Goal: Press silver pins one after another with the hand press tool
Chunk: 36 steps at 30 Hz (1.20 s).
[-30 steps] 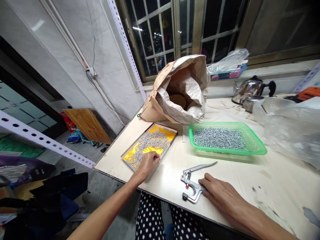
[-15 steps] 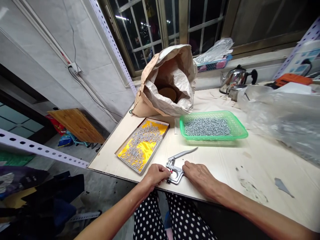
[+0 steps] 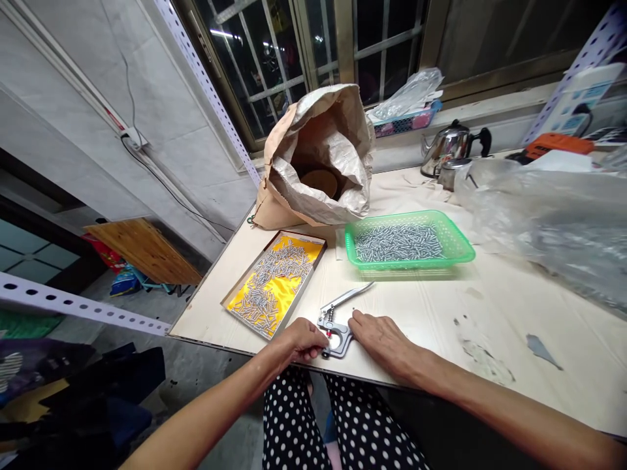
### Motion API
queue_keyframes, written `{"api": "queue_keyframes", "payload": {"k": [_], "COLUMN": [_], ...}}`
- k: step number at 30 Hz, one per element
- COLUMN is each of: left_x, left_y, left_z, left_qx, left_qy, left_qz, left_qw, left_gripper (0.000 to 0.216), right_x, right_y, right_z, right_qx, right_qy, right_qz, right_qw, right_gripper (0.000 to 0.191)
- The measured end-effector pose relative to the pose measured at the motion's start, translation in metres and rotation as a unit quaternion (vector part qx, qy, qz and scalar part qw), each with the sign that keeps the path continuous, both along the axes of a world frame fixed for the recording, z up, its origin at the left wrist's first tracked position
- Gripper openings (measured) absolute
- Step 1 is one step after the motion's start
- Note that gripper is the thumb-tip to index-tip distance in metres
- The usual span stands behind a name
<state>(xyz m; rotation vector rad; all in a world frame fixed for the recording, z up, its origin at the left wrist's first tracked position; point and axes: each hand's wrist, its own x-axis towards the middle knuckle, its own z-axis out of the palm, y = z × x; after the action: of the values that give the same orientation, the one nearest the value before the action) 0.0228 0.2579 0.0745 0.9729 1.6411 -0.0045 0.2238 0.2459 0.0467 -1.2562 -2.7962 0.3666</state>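
Snap-fastener pliers [image 3: 341, 348] rest near the table's front edge, their upper lever raised and a spring and red piece showing at the jaw. My right hand [image 3: 385, 336] is closed at the right side of the pliers, gripping the lower handle, which is mostly hidden under the fingers. At the jaw's left side, my left hand [image 3: 302, 341] is pinched; anything between its fingertips is too small to make out. Just beyond it lies a shallow tray [image 3: 302, 295] with yellow lining and many small silver metal pieces. Similar pieces fill a green plastic basket [image 3: 463, 251] behind the pliers.
A large paper sack [image 3: 279, 202] stands open at the back. Farther right are a steel kettle [image 3: 447, 149], an orange tool [image 3: 558, 145] and crumpled clear plastic [image 3: 539, 215]. A grey scrap [image 3: 543, 350] lies on the table [image 3: 416, 303] at right.
The whole view has shifted slightly, so things sit a little farther left. Both hands keep about the same place at the pliers, the left fingertips slightly nearer the jaw.
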Motion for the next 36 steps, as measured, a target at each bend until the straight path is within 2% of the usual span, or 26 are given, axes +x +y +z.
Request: {"api": "queue_keyframes", "payload": {"k": [4,7,8,12,14,17,22,26,29,31,32,34,36], "left_x": [0.002,0.003,0.003,0.001,0.000,0.001,0.002,0.000,0.000,0.000,0.002,0.007,0.016], "left_y": [0.003,0.002,0.001,-0.002,-0.004,-0.006,-0.008,-0.008,-0.011,-0.016,-0.019,-0.024,-0.026], "left_z": [0.004,0.006,0.006,0.004,0.003,0.004,0.004,0.002,0.004,0.007,0.009,0.011,0.010], "left_qx": [-0.022,-0.033,-0.036,-0.034,-0.033,-0.035,-0.040,-0.047,-0.043,0.021,0.087,0.248,0.373], "left_qy": [0.017,0.011,0.008,0.009,0.015,0.021,0.016,0.010,0.021,0.081,0.126,0.205,0.224], "left_qz": [0.001,0.003,0.001,-0.008,-0.008,-0.005,0.012,0.022,0.000,-0.049,-0.084,-0.166,-0.250], "left_qw": [1.000,0.999,0.999,0.999,0.999,0.999,0.999,0.999,0.999,0.995,0.985,0.932,0.865], "left_gripper": [0.024,0.022,0.022,0.026,0.028,0.026,0.022,0.023,0.027,0.027,0.026,0.020,0.018], "right_x": [0.000,0.004,0.006,0.015,0.018,0.017,0.013,0.012,0.013,0.013,0.013,0.012,0.011], "right_y": [0.004,0.011,0.014,0.034,0.043,0.049,0.045,0.040,0.036,0.034,0.032,0.030,0.028], "right_z": [0.005,0.013,0.015,0.010,0.004,0.003,0.013,0.015,0.013,0.012,0.011,0.009,0.004], "right_qx": [-0.011,-0.042,-0.038,0.020,0.017,0.014,0.017,0.008,-0.004,-0.006,-0.005,-0.002,0.000], "right_qy": [0.003,0.002,0.006,0.007,0.003,0.007,-0.009,0.006,0.017,0.028,0.035,0.050,0.063], "right_qz": [0.011,0.019,0.019,-0.006,0.006,0.023,0.015,0.016,0.014,0.014,0.014,0.015,0.014], "right_qw": [1.000,0.999,0.999,1.000,1.000,1.000,1.000,1.000,1.000,0.999,0.999,0.999,0.998], "right_gripper": [0.019,0.010,0.015,0.089,0.101,0.098,0.096,0.083,0.073,0.068,0.066,0.065,0.067]}}
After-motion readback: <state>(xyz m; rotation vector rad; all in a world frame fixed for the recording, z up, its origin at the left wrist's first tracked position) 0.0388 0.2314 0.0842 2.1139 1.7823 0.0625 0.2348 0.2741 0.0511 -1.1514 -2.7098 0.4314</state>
